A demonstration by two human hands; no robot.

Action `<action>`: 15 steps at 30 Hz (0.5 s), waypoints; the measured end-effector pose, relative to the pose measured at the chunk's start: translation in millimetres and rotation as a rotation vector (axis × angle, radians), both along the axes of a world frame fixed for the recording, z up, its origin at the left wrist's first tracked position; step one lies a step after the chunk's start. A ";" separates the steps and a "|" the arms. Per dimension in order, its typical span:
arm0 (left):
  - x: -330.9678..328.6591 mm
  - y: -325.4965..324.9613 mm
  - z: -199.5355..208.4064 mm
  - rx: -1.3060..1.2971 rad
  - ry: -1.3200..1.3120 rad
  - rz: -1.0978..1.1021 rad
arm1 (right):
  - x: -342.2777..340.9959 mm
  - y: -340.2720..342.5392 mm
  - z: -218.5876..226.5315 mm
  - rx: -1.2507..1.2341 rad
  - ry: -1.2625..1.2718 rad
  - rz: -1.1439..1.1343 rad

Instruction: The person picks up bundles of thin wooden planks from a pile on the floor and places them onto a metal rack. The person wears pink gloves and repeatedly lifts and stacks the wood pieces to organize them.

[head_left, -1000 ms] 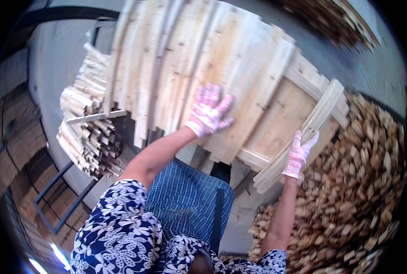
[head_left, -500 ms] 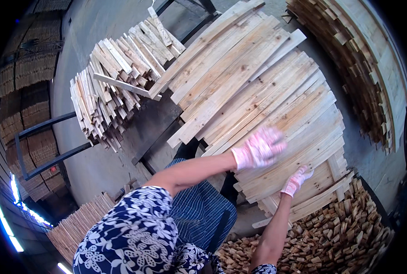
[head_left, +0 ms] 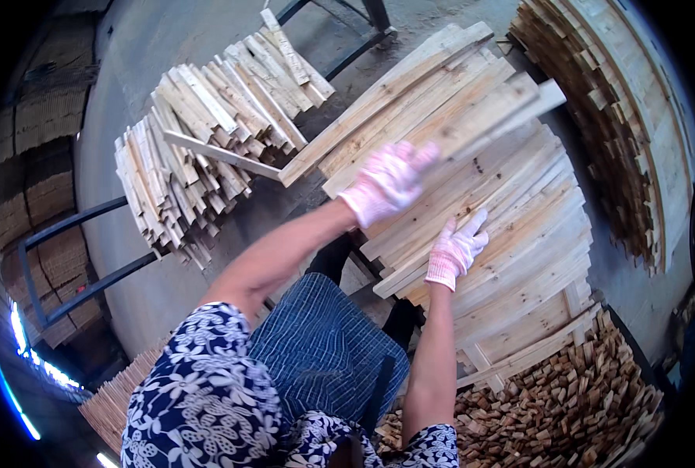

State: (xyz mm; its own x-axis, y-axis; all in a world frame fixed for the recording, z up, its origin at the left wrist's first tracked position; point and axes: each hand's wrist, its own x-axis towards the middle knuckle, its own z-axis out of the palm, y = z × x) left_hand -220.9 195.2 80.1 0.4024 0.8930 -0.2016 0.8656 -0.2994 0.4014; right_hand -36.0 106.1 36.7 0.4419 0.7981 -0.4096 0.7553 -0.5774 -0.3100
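Note:
A layer of long, pale wooden boards [head_left: 511, 226] lies side by side in front of me, their ends uneven. My left hand [head_left: 389, 181], in a pink-and-white knitted glove, is closed round a wooden board [head_left: 492, 117] near the upper part of the layer. That board is smeared by motion, and its near end is hidden by the hand. Just to the right and nearer to me, my right hand [head_left: 456, 248], gloved alike, rests on the boards with its fingers stretched out and holds nothing.
A pile of loose narrow sticks [head_left: 207, 132] lies at the left beside a dark metal frame [head_left: 82, 226]. Below the boards is a dense stack of wood with cut ends showing [head_left: 542, 390]. Another tall board stack [head_left: 597, 117] stands at the far right.
My left hand has swung left and away from me, and now grips a board that moves. My right hand has slid up and left across the boards, its fingers still stretched out.

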 end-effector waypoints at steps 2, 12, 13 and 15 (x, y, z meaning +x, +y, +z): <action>-46.3 19.0 7.5 0.224 -0.052 0.019 | 11.6 -6.9 -7.0 0.089 0.028 0.012; -140.6 50.7 -82.5 0.209 0.243 0.107 | 4.4 -3.6 -16.6 0.119 -0.010 -0.032; -147.6 51.7 -81.2 0.263 0.076 0.030 | 6.8 -5.5 -6.3 0.122 0.093 -0.088; -131.2 50.4 -59.1 0.161 -0.098 0.102 | 7.4 -2.6 14.6 0.099 0.281 -0.206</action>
